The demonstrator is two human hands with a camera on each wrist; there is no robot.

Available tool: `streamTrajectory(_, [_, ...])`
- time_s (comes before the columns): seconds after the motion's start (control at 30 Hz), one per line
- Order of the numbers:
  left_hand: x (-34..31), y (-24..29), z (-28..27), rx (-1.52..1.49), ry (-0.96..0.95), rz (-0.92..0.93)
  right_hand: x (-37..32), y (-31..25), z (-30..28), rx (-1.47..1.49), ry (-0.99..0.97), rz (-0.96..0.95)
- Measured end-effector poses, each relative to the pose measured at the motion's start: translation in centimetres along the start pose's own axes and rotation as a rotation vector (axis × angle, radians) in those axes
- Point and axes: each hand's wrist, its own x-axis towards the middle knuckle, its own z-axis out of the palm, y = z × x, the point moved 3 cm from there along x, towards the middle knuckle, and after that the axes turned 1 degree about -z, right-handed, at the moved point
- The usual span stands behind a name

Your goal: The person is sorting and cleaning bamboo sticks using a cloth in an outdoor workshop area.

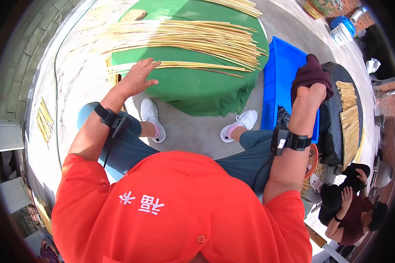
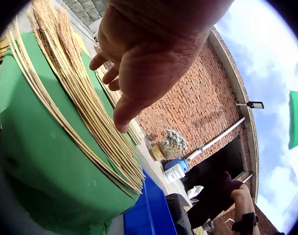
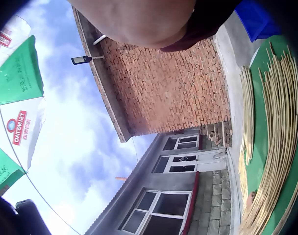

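Observation:
My left hand (image 1: 138,76) is held over the near edge of the green-covered table (image 1: 184,90), fingers spread and thumb apart, with nothing in its grasp. In the head view it overlaps the left part of a few thin pale stalks (image 1: 197,65). Behind them lies a wide bundle of straw-coloured stalks (image 1: 215,39), whose bushy heads show in the left wrist view. At the right, a dark maroon cloth (image 1: 310,72) covers the fingers of my right hand (image 1: 309,94), above the side of a blue bin (image 1: 274,65). I cannot tell how those fingers lie.
Right of the bin, a black-covered surface (image 1: 331,118) bears more stalks (image 1: 349,127). Another person (image 1: 353,215) sits at the lower right, near an orange basin (image 1: 311,160). A smaller stalk pile (image 1: 44,120) lies on the ground at the left.

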Motion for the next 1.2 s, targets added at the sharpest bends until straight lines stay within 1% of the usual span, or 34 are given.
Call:
streamTrajectory(0.07, [3.6,-0.4,3.2,-0.024,-0.035,0.015,-1.3,0.6,0.9,-0.022,0.023,-0.048])
streamTrajectory(0.13, [6.8,-0.6,6.4,-0.021,-0.056,0.018,-1.8,1.3,1.3,0.007,0.057,-0.013])
streamTrajectory(0.2, [9.4,-0.3,9.1,-0.041,-0.046,-0.014,-1.4,1.8,0.8,-0.024,0.063,-0.010])
streamTrajectory(0.23, [10.5,-0.1,10.4,-0.044,-0.052,-0.008,-1.4,2.2,0.7,-0.006,0.081,0.041])
streamTrajectory(0.27, [11.5,0.1,11.3,0.011,-0.010,-0.008,-1.4,2.6,0.6,0.011,0.100,0.091])
streamTrajectory(0.3, [12.2,0.2,12.3,0.064,0.032,-0.008,-1.3,2.8,0.6,-0.053,0.071,0.069])
streamTrajectory(0.33, [12.8,0.3,13.4,0.058,0.025,0.002,-1.2,3.0,0.5,-0.058,0.082,0.064])
streamTrajectory(0.4, [13.8,0.7,14.4,0.023,0.152,-0.038,-1.4,3.2,1.3,-0.110,-0.016,0.056])
streamTrajectory(0.43, [14.1,0.8,15.1,0.016,0.144,-0.024,-1.4,3.2,1.4,-0.058,0.022,0.046])
streamTrajectory(0.47, [14.1,1.0,15.4,0.050,0.150,-0.031,-2.1,3.0,2.2,-0.119,0.025,0.013])
streamTrajectory(0.53, [13.9,1.0,16.0,0.080,0.151,-0.031,-1.9,3.0,2.0,-0.041,0.004,0.039])
streamTrajectory(0.57, [13.7,0.9,16.2,0.062,0.219,0.000,-1.8,3.0,1.6,-0.044,0.014,0.038])
streamTrajectory(0.6, [13.4,0.7,16.4,0.045,0.289,0.029,-1.8,3.2,1.4,-0.039,-0.037,0.076])
streamTrajectory(0.63, [13.1,0.5,16.8,0.045,0.282,0.030,-1.8,3.4,1.4,-0.034,-0.090,0.115])
streamTrajectory(0.7, [12.1,0.5,16.6,0.006,0.400,0.101,-2.3,3.4,1.6,-0.054,-0.071,0.109])
streamTrajectory(0.77, [11.6,0.4,16.6,-0.018,0.396,0.106,-2.6,3.6,2.0,-0.072,-0.064,0.107])
streamTrajectory(0.83, [10.9,0.2,16.4,-0.030,0.398,0.101,-2.5,3.9,2.0,-0.123,0.013,0.098])
streamTrajectory(0.9, [10.2,0.2,16.8,-0.036,0.361,0.147,-2.1,4.0,1.7,-0.088,-0.022,0.151])
streamTrajectory(0.93, [9.9,0.3,16.8,-0.025,0.356,0.137,-2.0,4.2,1.4,-0.066,-0.049,0.189])
streamTrajectory(1.0, [9.4,0.5,16.6,0.066,0.377,0.162,-2.2,4.3,1.7,-0.082,-0.067,0.202])
streamTrajectory(1.03, [9.3,0.3,16.6,0.135,0.286,0.121,-1.8,4.2,1.3,-0.132,-0.096,0.190])
streamTrajectory(1.1, [8.9,0.5,16.3,0.194,0.304,0.058,-1.4,4.5,1.4,-0.173,-0.145,0.195])
streamTrajectory(1.13, [8.9,0.6,16.2,0.234,0.322,0.017,-1.4,4.6,1.4,-0.203,-0.110,0.195])
streamTrajectory(1.17, [8.8,0.4,16.5,0.303,0.227,-0.026,-1.5,4.5,1.6,-0.235,-0.078,0.191])
streamTrajectory(1.2, [8.6,0.4,16.5,0.313,0.231,-0.043,-1.7,4.5,1.8,-0.266,-0.043,0.188])
